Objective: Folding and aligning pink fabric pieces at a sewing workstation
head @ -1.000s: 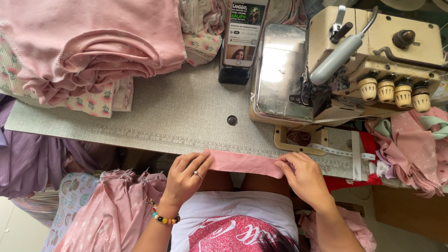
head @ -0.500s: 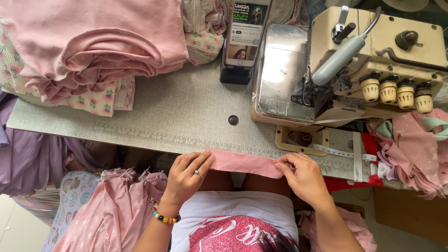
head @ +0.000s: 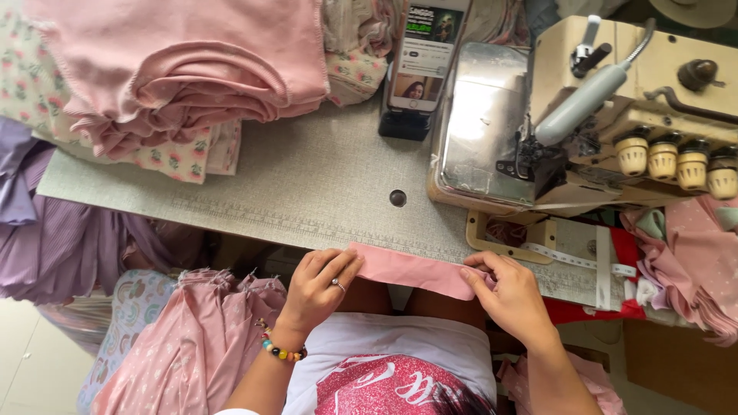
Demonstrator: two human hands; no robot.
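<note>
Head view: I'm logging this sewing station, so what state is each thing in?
Pink fabric strip: stretched flat, held at both ends.
Left hand: pinching the strip's left end.
Right hand: pinching its right end.
Phone: propped upright, screen lit.
Sewing machine: no fabric under its needle.
Pink fabric stack: folded, piled on table.

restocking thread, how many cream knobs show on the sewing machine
4, in a row along the sewing machine's front right edge: knobs. More may lie beyond the frame.
</note>
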